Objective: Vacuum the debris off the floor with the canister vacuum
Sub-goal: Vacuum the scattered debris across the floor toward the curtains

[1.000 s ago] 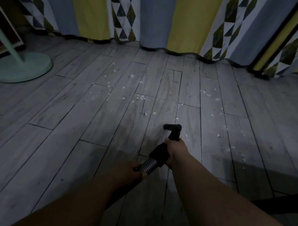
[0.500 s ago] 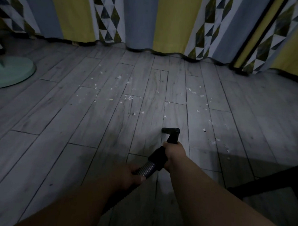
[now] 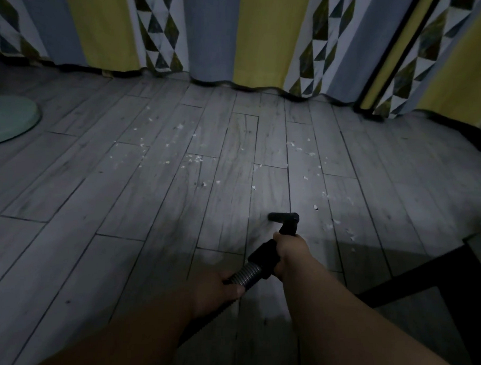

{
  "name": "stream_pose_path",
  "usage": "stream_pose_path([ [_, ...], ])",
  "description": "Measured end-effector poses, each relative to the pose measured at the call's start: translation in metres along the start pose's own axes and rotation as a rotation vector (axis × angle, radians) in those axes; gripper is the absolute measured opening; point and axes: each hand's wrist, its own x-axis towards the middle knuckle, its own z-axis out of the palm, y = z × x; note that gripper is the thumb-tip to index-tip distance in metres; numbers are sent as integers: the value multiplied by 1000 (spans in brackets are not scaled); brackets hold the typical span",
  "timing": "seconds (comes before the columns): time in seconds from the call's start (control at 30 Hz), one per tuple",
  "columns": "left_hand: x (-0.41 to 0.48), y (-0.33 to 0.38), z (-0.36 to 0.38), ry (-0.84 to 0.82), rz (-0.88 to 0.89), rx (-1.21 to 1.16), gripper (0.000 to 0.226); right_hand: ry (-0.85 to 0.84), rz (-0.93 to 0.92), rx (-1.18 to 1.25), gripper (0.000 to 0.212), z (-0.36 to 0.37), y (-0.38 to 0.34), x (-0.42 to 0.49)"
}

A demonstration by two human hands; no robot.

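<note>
Both hands are gripping the vacuum, apart from each other. The right hand [image 3: 287,250] is wrapping round the black wand just behind the nozzle [image 3: 284,218], which is sitting low over the grey plank floor [image 3: 122,204]. The left hand [image 3: 218,290] is curling round the ribbed hose [image 3: 245,275]. Pale debris [image 3: 195,158] is lying scattered ahead and to the right. A patterned curtain [image 3: 213,32] is hanging beyond; a green round base [image 3: 8,119] is showing at far left.
</note>
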Motion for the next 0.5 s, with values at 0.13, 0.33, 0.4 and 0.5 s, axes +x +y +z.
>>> stream_pose_path([
  [0.13,5,-2,0,13,-13,-14,36,-5,-6,59,36,1,0,3],
  [0.33,8,-19,-12,66,-41,-90,33,-72,-28,75,41,26,1,7],
  [0.4,8,-30,-21,101,-59,-103,34,-103,-30,71,40,40,1,7],
  [0.5,9,-43,-33,147,-85,-149,41,-153,-44,78,40,63,0,10],
])
